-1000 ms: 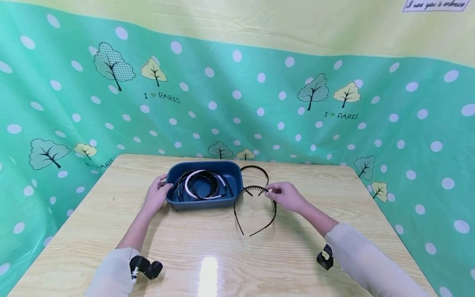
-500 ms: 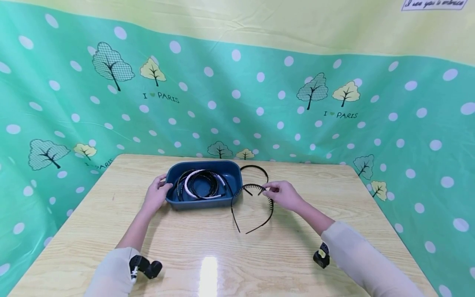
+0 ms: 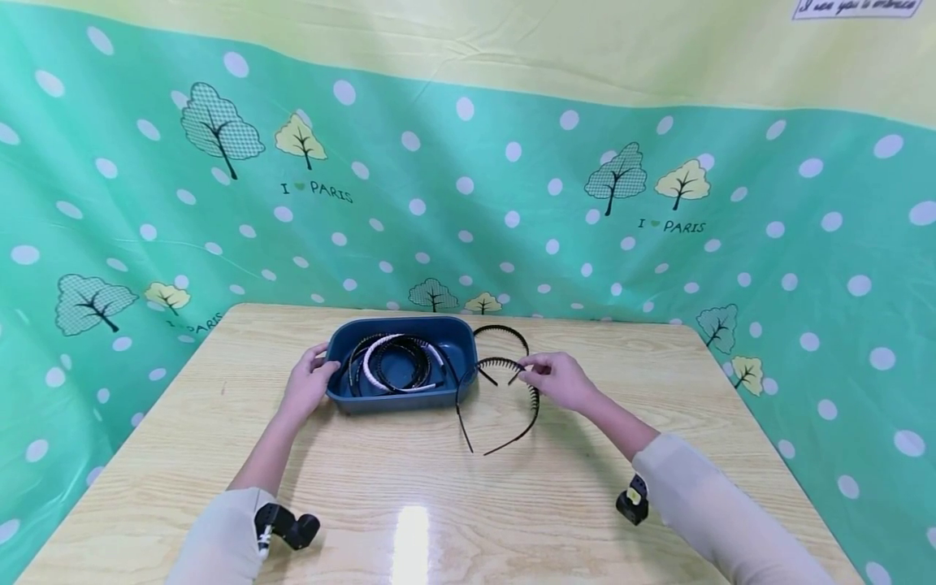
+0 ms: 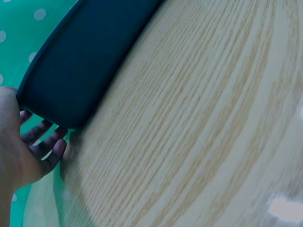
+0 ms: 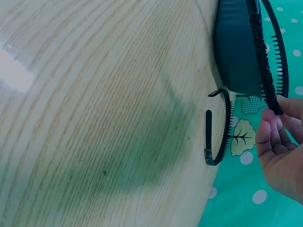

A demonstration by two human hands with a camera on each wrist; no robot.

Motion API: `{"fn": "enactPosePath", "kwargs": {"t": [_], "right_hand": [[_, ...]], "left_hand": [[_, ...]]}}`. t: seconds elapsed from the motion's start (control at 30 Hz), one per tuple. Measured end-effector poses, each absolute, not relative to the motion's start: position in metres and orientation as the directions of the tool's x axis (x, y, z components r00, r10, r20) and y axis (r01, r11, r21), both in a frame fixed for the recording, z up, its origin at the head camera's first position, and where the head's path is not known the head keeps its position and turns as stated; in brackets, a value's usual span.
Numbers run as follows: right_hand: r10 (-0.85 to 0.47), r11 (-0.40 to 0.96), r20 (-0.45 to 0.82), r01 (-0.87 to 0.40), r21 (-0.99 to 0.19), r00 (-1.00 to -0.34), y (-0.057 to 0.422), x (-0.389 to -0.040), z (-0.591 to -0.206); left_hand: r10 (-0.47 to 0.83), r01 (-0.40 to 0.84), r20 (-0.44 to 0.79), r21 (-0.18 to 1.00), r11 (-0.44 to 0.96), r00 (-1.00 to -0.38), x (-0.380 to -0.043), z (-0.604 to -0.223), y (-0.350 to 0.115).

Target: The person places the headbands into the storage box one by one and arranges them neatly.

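**Toothed headband held up beside a tray of headbands**

The right hand [image 3: 563,382] is pinching a black toothed headband [image 3: 504,406] near the top of its arch, thumb and fingertips closing on the band. The headband is standing lifted off the wooden table [image 3: 409,504], its two ends pointing down toward the person, and it is hanging just to the right of a dark blue plastic tray [image 3: 459,345]. In the right wrist view the fingers [image 5: 269,124] are curling round the comb-toothed band [image 5: 263,61], which is running close along the tray's wall [image 5: 232,52]; whether it is touching the wall I cannot tell.

The left hand [image 3: 307,382] is gripping the tray's left end, thumb lying over the rim and fingers wrapping the outside. The left wrist view is showing those fingers [image 4: 45,142] reaching under the rounded corner of the tray [image 4: 85,61], with the tray sitting flat on the table.

Inside the tray several headbands are lying together: a white one [image 3: 376,357] arching over a black one [image 3: 405,366], with further dark bands overlapping them on the left.

A second black toothed headband [image 3: 504,333] is resting on the table behind the right hand, just beside the tray's right far corner. In the right wrist view a plain black headband [image 5: 218,127] is also showing, lying near the table edge.

A green tablecloth printed with white dots and trees [image 3: 219,130] is hanging behind the table. Both forearms are wearing pale sleeves [image 3: 702,504].
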State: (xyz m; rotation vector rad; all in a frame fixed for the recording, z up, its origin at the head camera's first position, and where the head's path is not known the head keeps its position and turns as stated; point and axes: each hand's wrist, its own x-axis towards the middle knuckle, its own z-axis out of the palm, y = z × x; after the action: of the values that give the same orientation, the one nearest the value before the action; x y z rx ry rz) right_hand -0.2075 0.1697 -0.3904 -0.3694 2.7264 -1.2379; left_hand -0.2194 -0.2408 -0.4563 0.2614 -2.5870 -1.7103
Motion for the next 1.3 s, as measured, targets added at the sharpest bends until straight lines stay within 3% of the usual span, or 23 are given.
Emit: {"fn": "enactPosePath", "kwargs": {"t": [1.3], "right_hand": [[-0.249, 0.626, -0.028, -0.139, -0.767, -0.968, 0.161, -0.218, -0.388]], "left_hand": [[-0.154, -0.118, -0.064, 0.919, 0.376, -0.986, -0.22, -0.458, -0.241]]}}
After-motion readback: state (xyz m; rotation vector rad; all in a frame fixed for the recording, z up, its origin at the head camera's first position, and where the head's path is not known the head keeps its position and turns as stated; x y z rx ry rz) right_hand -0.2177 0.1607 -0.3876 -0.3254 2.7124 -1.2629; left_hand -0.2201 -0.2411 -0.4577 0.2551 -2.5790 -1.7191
